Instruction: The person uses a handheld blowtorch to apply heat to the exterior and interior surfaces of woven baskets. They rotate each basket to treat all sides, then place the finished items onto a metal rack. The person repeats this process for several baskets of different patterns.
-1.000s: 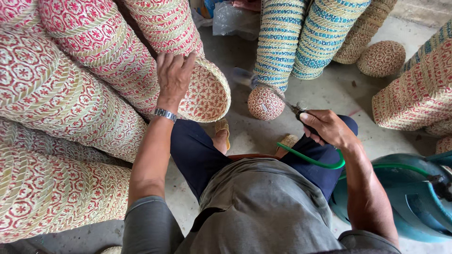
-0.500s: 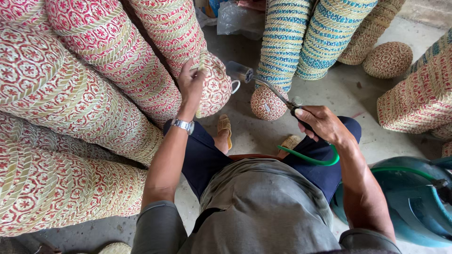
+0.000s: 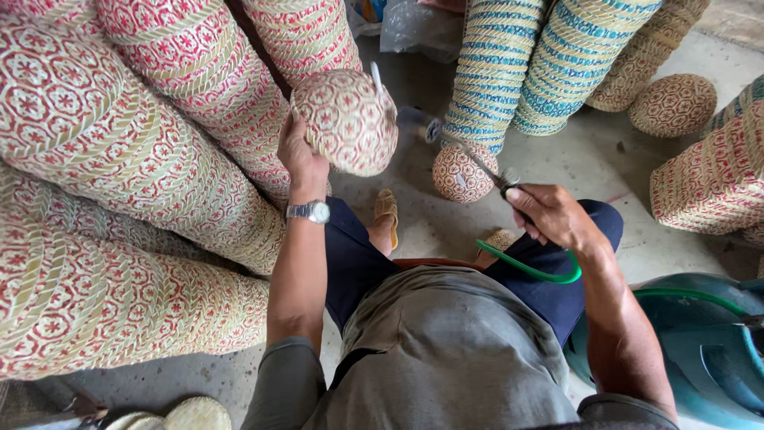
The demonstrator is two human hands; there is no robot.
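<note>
Woven basket [image 3: 350, 119]: tan ground with a red hexagonal star pattern. Stacked baskets at left [image 3: 119, 159]: red and green motifs on tan. Stacked baskets at upper right [image 3: 493, 64]: blue and tan bands. Hose [image 3: 529, 271]: green. Trousers [image 3: 350, 255]: dark blue. Shirt [image 3: 446, 350]: grey. Floor [image 3: 605, 167]: pale grey.

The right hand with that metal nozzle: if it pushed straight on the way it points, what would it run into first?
Probably the round red-patterned woven basket held up by the left hand. The right hand aims its nozzle tip up and leftward, close beside the basket's edge, though depth is hard to judge.
</note>
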